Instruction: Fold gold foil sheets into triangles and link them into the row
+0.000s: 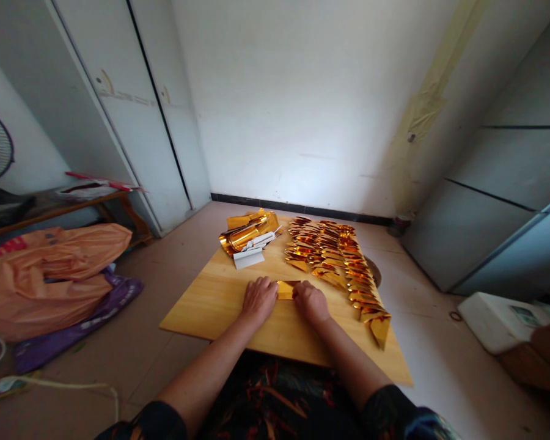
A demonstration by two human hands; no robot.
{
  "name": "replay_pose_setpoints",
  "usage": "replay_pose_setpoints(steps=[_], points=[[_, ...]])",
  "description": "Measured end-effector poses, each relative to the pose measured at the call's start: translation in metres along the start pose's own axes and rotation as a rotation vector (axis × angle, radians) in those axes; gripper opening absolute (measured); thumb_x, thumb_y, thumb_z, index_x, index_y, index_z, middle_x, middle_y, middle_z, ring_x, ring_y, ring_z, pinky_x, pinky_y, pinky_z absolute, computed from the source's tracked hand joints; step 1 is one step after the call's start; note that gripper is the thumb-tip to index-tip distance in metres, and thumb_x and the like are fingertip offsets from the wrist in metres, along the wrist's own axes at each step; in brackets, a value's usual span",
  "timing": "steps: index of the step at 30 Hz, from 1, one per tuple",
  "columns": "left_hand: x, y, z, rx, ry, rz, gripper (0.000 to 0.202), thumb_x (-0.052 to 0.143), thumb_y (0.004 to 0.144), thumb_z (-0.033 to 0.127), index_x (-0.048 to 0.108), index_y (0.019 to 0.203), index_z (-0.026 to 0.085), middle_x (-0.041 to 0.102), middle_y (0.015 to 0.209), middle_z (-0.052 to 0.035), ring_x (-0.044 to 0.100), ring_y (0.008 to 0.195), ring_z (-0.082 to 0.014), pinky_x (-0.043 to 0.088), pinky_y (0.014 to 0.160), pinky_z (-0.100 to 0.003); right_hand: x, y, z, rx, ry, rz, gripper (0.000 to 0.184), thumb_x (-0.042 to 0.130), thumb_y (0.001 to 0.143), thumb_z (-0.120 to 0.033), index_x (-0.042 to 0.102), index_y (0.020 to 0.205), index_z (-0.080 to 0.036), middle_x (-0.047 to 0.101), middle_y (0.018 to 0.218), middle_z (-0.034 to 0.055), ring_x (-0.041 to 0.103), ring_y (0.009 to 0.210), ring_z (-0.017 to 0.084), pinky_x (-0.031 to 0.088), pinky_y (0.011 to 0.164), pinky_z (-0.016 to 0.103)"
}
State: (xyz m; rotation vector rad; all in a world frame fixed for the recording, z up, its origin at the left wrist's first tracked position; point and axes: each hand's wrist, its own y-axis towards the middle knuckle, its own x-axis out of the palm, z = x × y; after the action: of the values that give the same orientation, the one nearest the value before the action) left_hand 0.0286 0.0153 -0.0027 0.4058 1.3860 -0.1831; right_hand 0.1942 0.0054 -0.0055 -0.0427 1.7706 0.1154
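Note:
A small piece of folded gold foil paper (285, 289) lies on the wooden board (201, 311), between my two hands. My left hand (259, 299) has its fingers closed on the paper's left end. At the right end, my right hand (310, 300) pinches the paper with bent fingers; its fingertips are partly hidden. Beyond my right hand stand several rows of folded gold foil pieces (325, 247), packed close together. Behind my left hand are loose, curled gold foil sheets (252, 229) and a white folded paper (249, 258).
A grey cabinet (114, 91) stands at the left and a grey refrigerator (490, 177) at the right. Orange and purple bags (55, 269) lie on the floor by a wooden bench (128, 214). A white box (499, 321) is on the right, and a cable (73, 384) runs at lower left.

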Motion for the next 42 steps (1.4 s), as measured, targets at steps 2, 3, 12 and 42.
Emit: replay_pose_setpoints(steps=[2,3,12,42], points=[[0.001,0.000,0.004,0.036,-0.024,-0.016,0.017,0.044,0.090,0.019,0.061,0.088,0.020,0.060,0.096,-0.0087,0.050,0.099,-0.0233,0.035,0.085,-0.038,-0.004,0.001,-0.001,0.028,0.022,-0.039,0.019,0.045,0.088,-0.020,0.063,0.091,-0.023,0.064,0.097,0.0033,0.062,0.082,0.014,0.039,0.067,0.022],[0.001,0.000,0.005,0.035,-0.029,-0.026,0.019,0.043,0.090,0.018,0.061,0.088,0.020,0.061,0.095,-0.0092,0.050,0.098,-0.0233,0.034,0.085,-0.038,-0.006,0.001,-0.002,0.041,0.026,-0.047,0.020,0.044,0.088,-0.020,0.063,0.091,-0.022,0.064,0.098,0.0037,0.062,0.083,0.014,0.039,0.067,0.022],[0.004,0.001,0.000,-0.062,-0.135,-0.039,0.018,0.047,0.085,0.016,0.064,0.085,0.020,0.065,0.092,-0.0053,0.057,0.093,-0.0192,0.040,0.080,-0.030,-0.018,0.003,-0.018,0.167,0.040,-0.085,0.025,0.052,0.082,-0.035,0.063,0.096,-0.018,0.064,0.100,0.0098,0.063,0.089,0.022,0.043,0.072,0.029],[0.011,-0.001,-0.024,-0.040,-0.345,-0.029,0.031,0.048,0.079,0.005,0.069,0.090,0.025,0.064,0.091,-0.0001,0.057,0.092,-0.0143,0.040,0.081,-0.024,-0.008,0.013,0.007,0.174,0.214,-0.119,0.022,0.048,0.078,-0.011,0.065,0.087,-0.022,0.069,0.088,0.0022,0.061,0.083,0.015,0.036,0.064,0.021]])
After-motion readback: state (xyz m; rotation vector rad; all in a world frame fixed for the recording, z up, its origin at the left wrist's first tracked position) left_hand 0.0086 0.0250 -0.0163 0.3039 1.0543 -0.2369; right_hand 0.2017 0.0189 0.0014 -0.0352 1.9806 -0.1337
